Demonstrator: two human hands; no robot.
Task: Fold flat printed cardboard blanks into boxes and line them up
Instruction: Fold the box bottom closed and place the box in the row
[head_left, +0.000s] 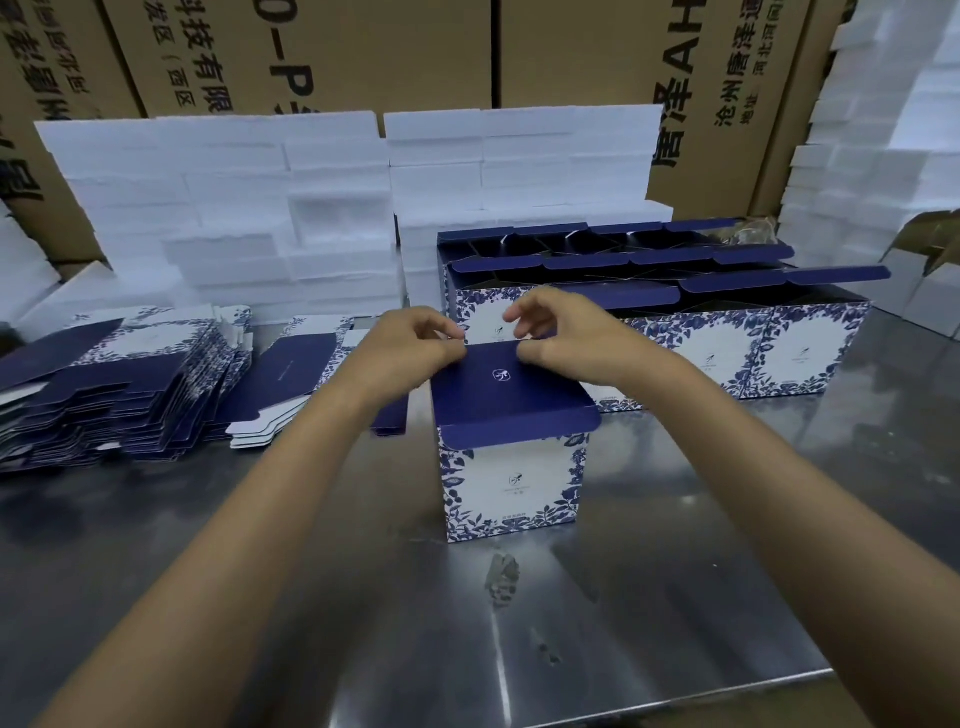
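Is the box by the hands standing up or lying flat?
Standing up: the box rests upright on the table.

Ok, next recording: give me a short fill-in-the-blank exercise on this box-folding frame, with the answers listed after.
1. Both hands, the left hand and the right hand, work at the far edge of the box's dark ____ lid.
2. The stack of flat blanks lies to the ____ of the box being folded.
3. The finished boxes lined up behind it have their lids ____.
4. The box stands on a shiny ____ table.

Missing words: blue; left; open; metal
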